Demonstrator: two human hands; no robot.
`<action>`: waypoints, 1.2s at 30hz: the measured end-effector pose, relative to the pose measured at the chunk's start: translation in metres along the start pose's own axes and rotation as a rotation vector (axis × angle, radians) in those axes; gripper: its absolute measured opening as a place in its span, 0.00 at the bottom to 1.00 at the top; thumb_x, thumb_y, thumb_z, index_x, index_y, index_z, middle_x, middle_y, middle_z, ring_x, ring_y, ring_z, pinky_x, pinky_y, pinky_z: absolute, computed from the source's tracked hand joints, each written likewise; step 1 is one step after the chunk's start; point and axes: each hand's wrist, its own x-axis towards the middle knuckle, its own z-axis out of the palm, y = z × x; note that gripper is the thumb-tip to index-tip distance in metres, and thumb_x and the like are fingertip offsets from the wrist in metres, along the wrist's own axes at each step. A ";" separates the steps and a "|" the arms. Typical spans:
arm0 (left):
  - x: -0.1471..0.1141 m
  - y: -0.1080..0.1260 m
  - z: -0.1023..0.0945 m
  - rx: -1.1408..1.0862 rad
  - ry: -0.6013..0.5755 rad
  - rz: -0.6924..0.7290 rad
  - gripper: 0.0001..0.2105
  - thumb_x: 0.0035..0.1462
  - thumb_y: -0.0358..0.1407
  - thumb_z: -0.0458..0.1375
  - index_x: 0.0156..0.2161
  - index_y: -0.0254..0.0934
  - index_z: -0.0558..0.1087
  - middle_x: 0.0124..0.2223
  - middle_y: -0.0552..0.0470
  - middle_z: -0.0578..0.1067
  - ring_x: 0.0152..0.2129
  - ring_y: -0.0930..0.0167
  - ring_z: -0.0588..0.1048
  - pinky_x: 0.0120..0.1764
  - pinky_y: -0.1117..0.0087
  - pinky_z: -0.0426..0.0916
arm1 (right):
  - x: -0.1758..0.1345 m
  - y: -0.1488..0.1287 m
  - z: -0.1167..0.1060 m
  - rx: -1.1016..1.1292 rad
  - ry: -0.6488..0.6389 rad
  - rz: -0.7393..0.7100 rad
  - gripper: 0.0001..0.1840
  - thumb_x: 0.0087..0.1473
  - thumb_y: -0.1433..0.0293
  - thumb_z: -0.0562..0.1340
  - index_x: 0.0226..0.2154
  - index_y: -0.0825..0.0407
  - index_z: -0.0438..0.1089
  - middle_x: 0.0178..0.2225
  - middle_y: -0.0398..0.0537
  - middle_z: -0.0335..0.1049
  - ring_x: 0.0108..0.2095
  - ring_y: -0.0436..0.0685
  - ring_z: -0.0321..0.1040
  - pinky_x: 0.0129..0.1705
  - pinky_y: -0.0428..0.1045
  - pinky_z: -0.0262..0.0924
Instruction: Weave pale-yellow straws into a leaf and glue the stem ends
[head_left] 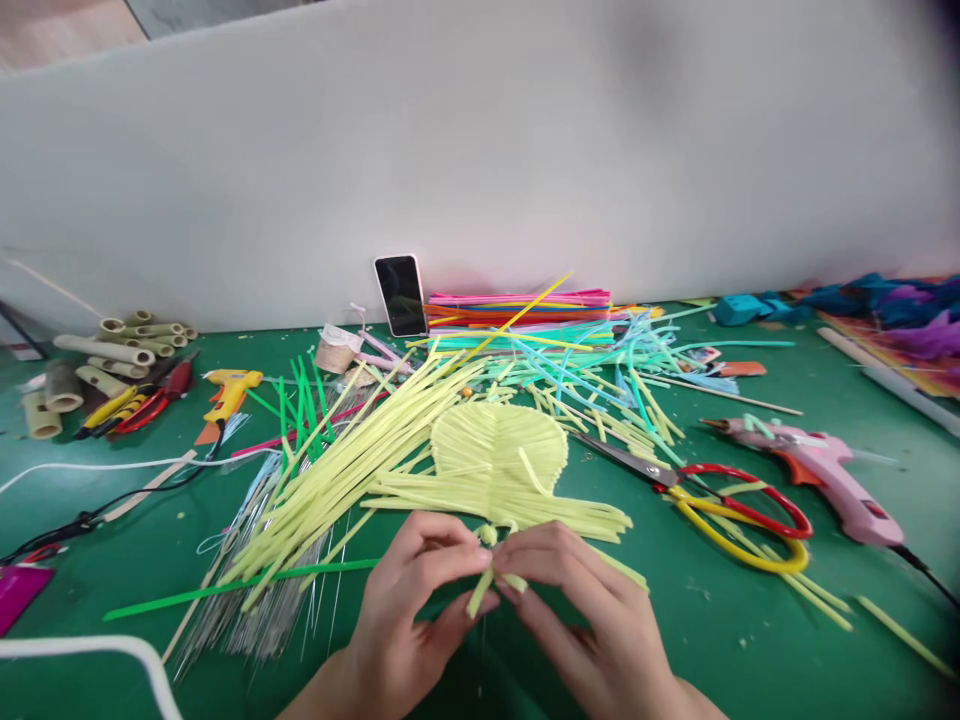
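My left hand [431, 590] and my right hand [574, 600] meet at the near middle of the table, both with fingertips pinched on a pale yellow-green pipe cleaner [480, 592]. Its short ends stick out below and between the fingers. A small curled knot of the same colour [487, 535] shows just above the fingertips. Beyond the hands lies a leaf shape made of pale yellow-green pipe cleaners [499, 440], with loose strips [585, 512] across its near edge. What the fingertips cover is hidden.
To the right lie scissors [750, 510] with red and yellow handles and a pink glue gun [832, 470]. At left are pipe cleaners [322, 480], metal wires [255, 600], a yellow glue gun [229, 393], pliers [142, 400] and bamboo tubes [112, 350]. A phone [401, 295] leans against the white wall [480, 150].
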 end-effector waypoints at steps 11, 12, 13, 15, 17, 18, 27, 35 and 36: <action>0.002 0.003 -0.006 0.087 0.099 -0.037 0.13 0.59 0.21 0.58 0.44 0.40 0.74 0.39 0.50 0.79 0.36 0.71 0.79 0.39 0.73 0.75 | 0.005 0.012 0.000 -0.063 0.153 0.188 0.05 0.58 0.75 0.62 0.37 0.49 0.72 0.32 0.43 0.76 0.33 0.51 0.75 0.37 0.44 0.68; 0.002 0.001 -0.007 0.089 0.105 -0.061 0.13 0.59 0.21 0.58 0.44 0.40 0.74 0.39 0.50 0.79 0.37 0.70 0.79 0.40 0.72 0.75 | 0.005 0.015 -0.001 -0.057 0.187 0.250 0.03 0.58 0.73 0.63 0.36 0.49 0.72 0.31 0.43 0.76 0.32 0.51 0.75 0.35 0.44 0.68; 0.001 -0.001 -0.007 0.090 0.113 -0.084 0.12 0.59 0.22 0.58 0.44 0.40 0.74 0.39 0.51 0.79 0.38 0.70 0.79 0.40 0.72 0.75 | 0.006 0.019 -0.002 -0.036 0.218 0.316 0.01 0.58 0.71 0.63 0.34 0.49 0.72 0.31 0.43 0.76 0.31 0.51 0.74 0.34 0.43 0.68; 0.001 -0.005 -0.009 0.095 0.135 -0.131 0.11 0.60 0.23 0.58 0.43 0.41 0.74 0.39 0.52 0.80 0.38 0.71 0.79 0.40 0.73 0.74 | 0.007 0.026 -0.005 0.044 0.271 0.437 0.05 0.58 0.66 0.64 0.33 0.50 0.72 0.29 0.43 0.76 0.29 0.51 0.74 0.32 0.43 0.68; 0.001 -0.011 -0.011 0.099 0.162 -0.171 0.10 0.60 0.24 0.58 0.42 0.41 0.74 0.39 0.53 0.80 0.38 0.71 0.79 0.41 0.73 0.74 | 0.009 0.032 -0.010 0.129 0.306 0.535 0.09 0.57 0.62 0.64 0.33 0.51 0.71 0.28 0.44 0.75 0.27 0.51 0.73 0.30 0.44 0.69; 0.001 -0.014 -0.014 0.101 0.169 -0.195 0.09 0.60 0.25 0.58 0.42 0.41 0.74 0.39 0.54 0.81 0.38 0.71 0.79 0.41 0.73 0.74 | 0.010 0.034 -0.014 0.156 0.318 0.570 0.10 0.57 0.61 0.64 0.33 0.51 0.70 0.27 0.44 0.74 0.27 0.51 0.72 0.30 0.43 0.68; 0.010 -0.040 -0.047 0.335 0.008 -0.312 0.05 0.63 0.35 0.58 0.38 0.40 0.76 0.36 0.52 0.80 0.32 0.70 0.78 0.36 0.71 0.71 | 0.011 0.043 -0.063 0.063 0.253 0.767 0.19 0.53 0.51 0.65 0.31 0.50 0.67 0.20 0.42 0.68 0.19 0.50 0.66 0.19 0.44 0.63; 0.011 -0.049 -0.062 0.539 -0.237 -0.291 0.07 0.65 0.35 0.53 0.38 0.40 0.73 0.37 0.50 0.76 0.36 0.67 0.75 0.40 0.67 0.69 | -0.016 0.071 -0.103 -0.253 -0.051 0.837 0.21 0.52 0.49 0.63 0.34 0.49 0.74 0.24 0.44 0.73 0.21 0.52 0.66 0.19 0.46 0.60; 0.011 -0.050 -0.063 0.561 -0.265 -0.290 0.07 0.65 0.35 0.52 0.37 0.40 0.73 0.37 0.50 0.76 0.37 0.66 0.74 0.40 0.66 0.69 | -0.017 0.073 -0.106 -0.294 -0.017 0.804 0.20 0.49 0.49 0.65 0.31 0.49 0.75 0.25 0.45 0.74 0.21 0.53 0.67 0.20 0.46 0.60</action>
